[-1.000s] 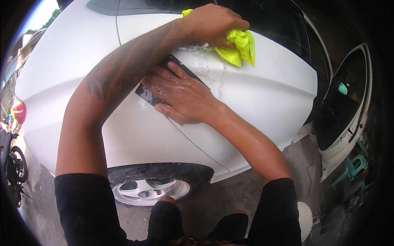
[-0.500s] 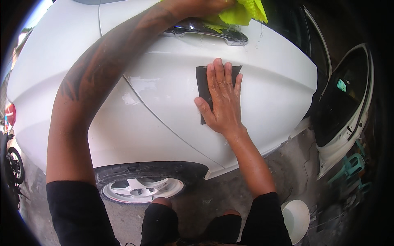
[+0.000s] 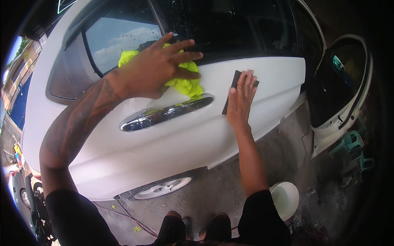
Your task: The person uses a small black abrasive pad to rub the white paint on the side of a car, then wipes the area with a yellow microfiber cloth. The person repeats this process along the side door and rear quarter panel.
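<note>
The bright yellow-green cloth (image 3: 189, 87) lies bunched beneath our left hand (image 3: 158, 67), against the car between the windows and the chrome door handle (image 3: 164, 115). That hand is wide open, its fingers spread over the cloth; we cannot tell whether the hidden thumb grips any of it. The cloth's lower end comes down beside the handle's right end.

To the right, we have a dark, thin sheet (image 3: 235, 79) under our right hand (image 3: 243, 98), on the white door panel (image 3: 279, 78). This hand is open too, fingers straight and close together, laid over the sheet without curling round it.

Above, droplets dot the dark window (image 3: 234, 28), and the rear pane (image 3: 123, 39) mirrors clouds. Below us, the wheel (image 3: 164, 188) shows under the bodywork, and a whitish bucket (image 3: 294, 197) sits on the ground beside our right sleeve (image 3: 262, 219). Farther right, we see another car door (image 3: 328, 133) and green stools (image 3: 353, 140) near it.
</note>
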Demonstrator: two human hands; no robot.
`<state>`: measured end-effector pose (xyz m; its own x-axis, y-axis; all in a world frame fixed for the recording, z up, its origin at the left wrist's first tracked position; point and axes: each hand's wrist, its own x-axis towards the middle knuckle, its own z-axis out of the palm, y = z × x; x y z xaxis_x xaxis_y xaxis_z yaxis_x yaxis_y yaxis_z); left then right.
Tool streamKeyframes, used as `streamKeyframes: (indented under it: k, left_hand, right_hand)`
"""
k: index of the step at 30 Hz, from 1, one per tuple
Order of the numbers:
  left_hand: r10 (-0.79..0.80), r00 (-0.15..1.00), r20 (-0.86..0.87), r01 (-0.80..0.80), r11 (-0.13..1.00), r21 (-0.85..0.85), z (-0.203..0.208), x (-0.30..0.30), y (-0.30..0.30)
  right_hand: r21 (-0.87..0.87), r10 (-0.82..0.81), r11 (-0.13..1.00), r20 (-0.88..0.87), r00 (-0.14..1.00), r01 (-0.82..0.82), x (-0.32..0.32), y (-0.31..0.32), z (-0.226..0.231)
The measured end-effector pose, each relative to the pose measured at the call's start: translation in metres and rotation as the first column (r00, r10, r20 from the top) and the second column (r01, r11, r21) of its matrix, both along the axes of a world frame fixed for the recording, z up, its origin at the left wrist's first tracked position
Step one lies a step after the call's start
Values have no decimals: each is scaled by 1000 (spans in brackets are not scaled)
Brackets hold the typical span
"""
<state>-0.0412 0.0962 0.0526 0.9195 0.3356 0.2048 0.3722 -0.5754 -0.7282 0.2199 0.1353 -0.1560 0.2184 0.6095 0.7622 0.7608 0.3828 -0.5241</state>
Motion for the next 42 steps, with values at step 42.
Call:
streamKeyframes:
  k: [42]
  left_hand:
    - [-348, 662, 664, 567, 812, -140, 244, -141, 116]
  right_hand:
    - [-483, -192, 864, -59, 980, 140, -150, -60, 92]
